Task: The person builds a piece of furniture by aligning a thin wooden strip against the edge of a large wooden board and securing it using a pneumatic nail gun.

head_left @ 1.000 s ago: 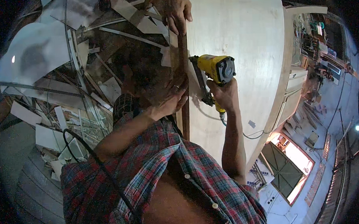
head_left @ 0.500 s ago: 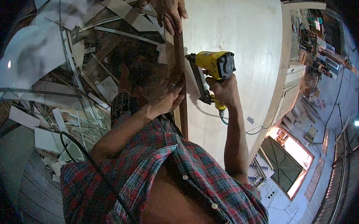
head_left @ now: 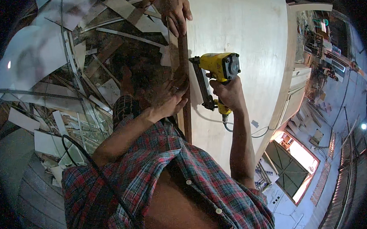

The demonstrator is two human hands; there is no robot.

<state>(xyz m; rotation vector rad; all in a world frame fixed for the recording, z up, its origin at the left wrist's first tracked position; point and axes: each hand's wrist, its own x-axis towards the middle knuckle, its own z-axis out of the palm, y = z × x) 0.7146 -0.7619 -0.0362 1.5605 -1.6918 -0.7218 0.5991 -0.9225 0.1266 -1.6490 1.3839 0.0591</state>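
My right hand [head_left: 230, 94] is wrapped round the grip of a yellow and black nail gun [head_left: 220, 66]. Its nose touches or nearly touches the edge where a dark wooden strip [head_left: 187, 128] runs along a pale wood panel [head_left: 245, 26]. A hose trails from the gun's lower end over the panel. On the strip's left side lies my left hand [head_left: 170, 99], wearing a ring, its fingers stretched against the wood and partly lost in shadow. Farther up, another person's hand [head_left: 175, 12] rests over the strip's far end.
Offcuts and thin wood strips [head_left: 81, 119] litter the floor at left. A black hose [head_left: 89, 159] crosses my left arm and shirt. Cluttered tools [head_left: 328, 46] lie at far right, with stacked boards [head_left: 295, 85] beside the panel. A bright doorway [head_left: 304, 158] opens at lower right.
The nail gun has tilted very slightly, and its hose has shifted a little on the panel. Both my hands and the other person's hand stay in place.
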